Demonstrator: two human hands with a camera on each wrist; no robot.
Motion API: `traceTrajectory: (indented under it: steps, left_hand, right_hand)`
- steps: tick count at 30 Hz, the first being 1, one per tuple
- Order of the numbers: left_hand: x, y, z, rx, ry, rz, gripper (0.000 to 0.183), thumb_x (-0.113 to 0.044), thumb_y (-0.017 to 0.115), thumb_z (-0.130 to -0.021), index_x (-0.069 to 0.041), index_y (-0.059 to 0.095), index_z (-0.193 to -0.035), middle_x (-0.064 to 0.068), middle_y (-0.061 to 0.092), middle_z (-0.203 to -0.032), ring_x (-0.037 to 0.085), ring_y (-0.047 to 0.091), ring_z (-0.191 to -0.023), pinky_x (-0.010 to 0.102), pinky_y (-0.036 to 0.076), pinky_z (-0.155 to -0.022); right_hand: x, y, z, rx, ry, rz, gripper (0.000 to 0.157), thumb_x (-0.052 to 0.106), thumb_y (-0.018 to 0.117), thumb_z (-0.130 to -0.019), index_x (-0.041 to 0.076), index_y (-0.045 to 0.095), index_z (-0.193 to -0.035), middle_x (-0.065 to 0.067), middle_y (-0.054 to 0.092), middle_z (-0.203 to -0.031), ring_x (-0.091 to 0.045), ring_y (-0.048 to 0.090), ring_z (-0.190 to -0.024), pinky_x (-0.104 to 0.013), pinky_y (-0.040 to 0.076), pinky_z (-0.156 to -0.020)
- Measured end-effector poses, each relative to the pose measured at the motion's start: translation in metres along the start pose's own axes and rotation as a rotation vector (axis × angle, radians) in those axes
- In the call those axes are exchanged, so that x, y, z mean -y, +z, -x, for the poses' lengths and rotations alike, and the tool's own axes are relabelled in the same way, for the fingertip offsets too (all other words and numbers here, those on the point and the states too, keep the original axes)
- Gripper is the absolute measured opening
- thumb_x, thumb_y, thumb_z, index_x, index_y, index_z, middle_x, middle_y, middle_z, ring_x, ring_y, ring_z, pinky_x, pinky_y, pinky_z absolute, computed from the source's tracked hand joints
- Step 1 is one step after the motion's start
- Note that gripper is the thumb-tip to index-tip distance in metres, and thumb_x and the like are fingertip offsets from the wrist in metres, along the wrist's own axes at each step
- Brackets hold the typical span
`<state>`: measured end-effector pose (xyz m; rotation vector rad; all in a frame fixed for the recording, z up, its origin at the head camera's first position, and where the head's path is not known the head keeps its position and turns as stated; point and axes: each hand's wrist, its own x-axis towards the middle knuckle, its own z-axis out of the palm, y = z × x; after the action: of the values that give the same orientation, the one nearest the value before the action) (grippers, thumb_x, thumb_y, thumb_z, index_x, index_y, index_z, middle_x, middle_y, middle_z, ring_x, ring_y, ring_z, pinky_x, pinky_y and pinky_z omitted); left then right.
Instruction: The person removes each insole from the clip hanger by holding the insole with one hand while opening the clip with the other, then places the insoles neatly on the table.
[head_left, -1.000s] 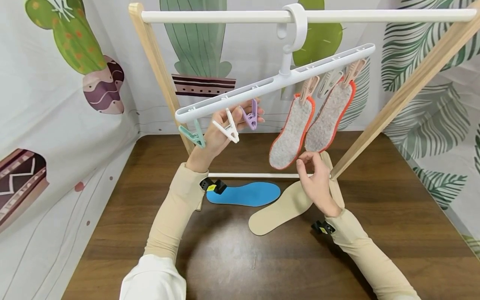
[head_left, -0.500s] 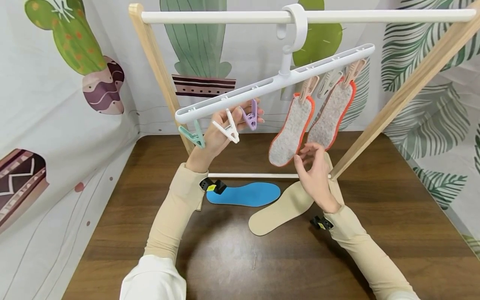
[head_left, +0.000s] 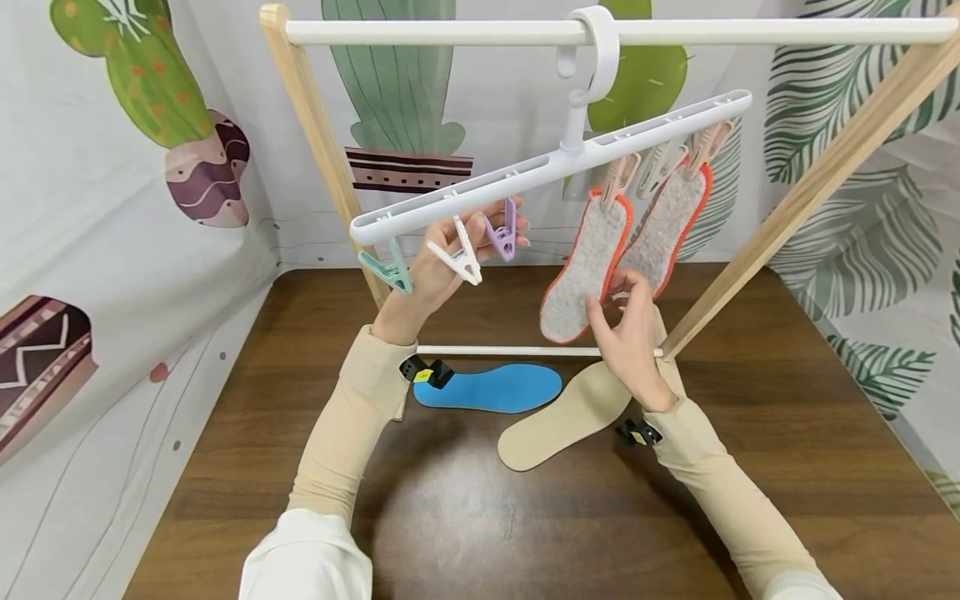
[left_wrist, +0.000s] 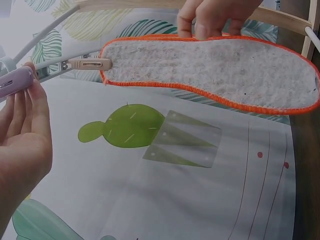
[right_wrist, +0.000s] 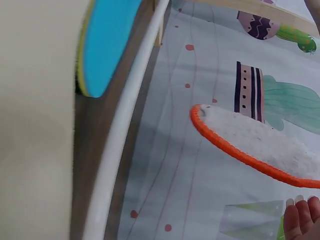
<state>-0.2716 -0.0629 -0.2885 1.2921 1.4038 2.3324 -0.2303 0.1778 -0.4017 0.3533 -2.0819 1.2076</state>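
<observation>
My left hand [head_left: 435,271] reaches up under the left half of the tilted white hanger [head_left: 551,162], its fingers around a purple clothespin [head_left: 503,233]. A white clothespin [head_left: 459,254] and a mint green clothespin [head_left: 390,271] hang beside it. Two grey insoles with orange trim, the nearer [head_left: 581,275] and the farther [head_left: 660,229], dangle from pinkish clothespins [head_left: 619,179] at the right. My right hand [head_left: 633,329] is at the nearer insole's edge, thumb over its front, fingers spread toward the gap between both insoles. In the right wrist view, the right fingertips [right_wrist: 300,215] lie just below the trim.
The hanger hooks over a white rod [head_left: 450,33] of a wooden frame [head_left: 318,133]. A blue insole [head_left: 495,388] and a beige insole [head_left: 558,421] lie on the brown table [head_left: 487,517]. A grey-white clothespin [head_left: 660,171] hangs between the pinkish ones. Printed cloth surrounds the table.
My right hand has moved slightly up, its fingers spreading from a near-closed ring to reach the nearer insole's edge. That insole's lower end has shifted slightly. My left hand has stayed in place.
</observation>
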Motion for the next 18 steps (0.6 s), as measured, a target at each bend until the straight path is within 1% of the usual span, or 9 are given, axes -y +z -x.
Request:
traceTrajectory:
  steps: [2,5,7,9,10,12,15,18]
  left_hand:
    - [-0.001,0.000,0.000,-0.001,-0.003,-0.004,0.072,-0.040,0.060,-0.085,0.014,0.039,-0.128,0.007,0.061,-0.109,0.020,0.061,-0.099,0.036,0.051,-0.087]
    - [-0.001,0.000,0.000,-0.001,-0.012,-0.007,0.073,-0.040,0.060,-0.085,0.015,0.038,-0.128,0.006,0.061,-0.108,0.020,0.060,-0.099,0.036,0.051,-0.087]
    - [-0.001,-0.001,0.000,0.001,-0.014,-0.006,0.074,-0.041,0.060,-0.085,0.016,0.038,-0.128,0.006,0.062,-0.107,0.021,0.060,-0.098,0.035,0.051,-0.087]
    - [-0.001,-0.002,0.001,0.001,-0.021,0.002,0.075,-0.041,0.060,-0.085,0.016,0.037,-0.128,0.007,0.062,-0.106,0.021,0.061,-0.097,0.034,0.051,-0.087]
    - [0.000,-0.002,0.001,-0.001,-0.024,0.008,0.075,-0.041,0.060,-0.085,0.016,0.037,-0.127,0.007,0.063,-0.105,0.021,0.061,-0.097,0.034,0.051,-0.088]
    - [-0.001,-0.002,0.001,0.000,-0.028,0.017,0.076,-0.041,0.061,-0.084,0.017,0.037,-0.127,0.007,0.064,-0.104,0.021,0.062,-0.096,0.034,0.051,-0.089]
    - [-0.001,-0.002,0.001,0.004,-0.034,0.025,0.076,-0.041,0.061,-0.084,0.017,0.037,-0.128,0.007,0.064,-0.104,0.021,0.062,-0.095,0.034,0.050,-0.090]
    - [-0.002,-0.002,0.002,0.004,-0.040,0.024,0.078,-0.041,0.061,-0.084,0.017,0.036,-0.128,0.007,0.064,-0.104,0.021,0.062,-0.095,0.034,0.050,-0.090]
  right_hand:
    - [0.001,0.001,-0.004,-0.008,0.001,0.003,0.039,0.014,0.058,-0.087,0.000,0.041,-0.119,-0.015,0.048,-0.104,-0.020,0.047,-0.095,-0.023,0.039,-0.075]
    - [0.016,0.002,-0.012,-0.013,0.003,-0.023,0.039,0.008,0.056,-0.087,0.000,0.040,-0.122,-0.018,0.049,-0.109,-0.023,0.050,-0.097,-0.024,0.043,-0.078]
    - [0.028,0.001,-0.017,-0.008,0.006,-0.054,0.039,0.004,0.054,-0.088,0.000,0.039,-0.124,-0.020,0.051,-0.110,-0.019,0.053,-0.096,-0.022,0.045,-0.078]
    - [0.038,0.000,-0.021,0.005,0.010,-0.086,0.039,0.001,0.052,-0.089,0.000,0.038,-0.125,-0.021,0.052,-0.112,-0.014,0.055,-0.095,-0.017,0.045,-0.076]
    - [0.039,0.000,-0.023,0.012,0.012,-0.103,0.039,0.002,0.051,-0.090,0.002,0.037,-0.126,-0.020,0.053,-0.112,-0.010,0.055,-0.093,-0.014,0.044,-0.073]
    - [0.037,0.000,-0.025,0.025,0.024,-0.124,0.039,0.004,0.049,-0.091,0.004,0.036,-0.128,-0.019,0.055,-0.113,-0.003,0.055,-0.090,-0.012,0.044,-0.069]
    - [0.027,0.002,-0.026,0.022,0.033,-0.131,0.040,0.006,0.048,-0.092,0.008,0.036,-0.130,-0.017,0.059,-0.114,-0.002,0.058,-0.090,-0.010,0.045,-0.067]
    - [0.015,0.003,-0.026,0.010,0.013,-0.103,0.037,0.008,0.047,-0.093,0.007,0.039,-0.129,-0.015,0.063,-0.111,-0.006,0.062,-0.091,-0.009,0.048,-0.068]
